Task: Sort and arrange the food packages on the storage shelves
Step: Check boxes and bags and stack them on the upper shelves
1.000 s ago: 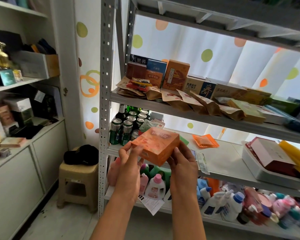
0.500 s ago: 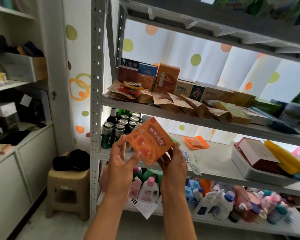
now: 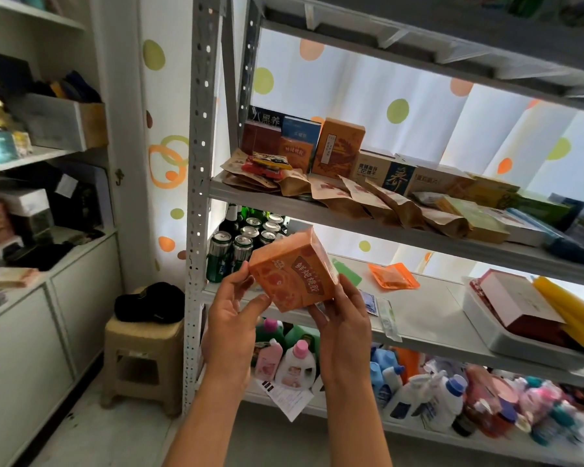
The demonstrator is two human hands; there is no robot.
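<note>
Item: orange box (image 3: 295,272), held in front of the metal shelving rack (image 3: 199,183), level with the front edge of its middle shelf (image 3: 429,318), near that shelf's left end. Box tilted, one corner pointing down. Printed face carries four large Chinese characters in dark red beside round peach-like motifs; smaller print too fine to read.

Left hand (image 3: 231,318): thumb and fingertips grasp the box's left edge; its lower fingers lie behind the box, hidden. Right hand (image 3: 343,318): fingers curl round the lower right corner from beneath, thumb against the underside; the contact itself is covered by the box.

Upper shelf (image 3: 317,210), left end: upright cartons at the back, one black marked 八黑养 (image 3: 266,120), one blue (image 3: 300,131), one tall orange-brown (image 3: 341,148); remaining lettering illegible. Along the front edge: overlapping brown paper pouches (image 3: 368,200), labels blurred. Toward the right end the packages dissolve into backlight and blur.

Middle shelf, left end: green cans (image 3: 231,254), partly hidden behind the box and the rack's post. Centre: flat orange sachet (image 3: 393,276). Right end: white tray (image 3: 506,335) with a red-and-white box and yellow packets, cut off by the frame edge.

Bottom shelf: pink and white bottles (image 3: 297,364), partly covered by both forearms; the items further right are smeared, unidentifiable.

Left of the rack: beige stool (image 3: 142,348) with a dark bundle on top.
</note>
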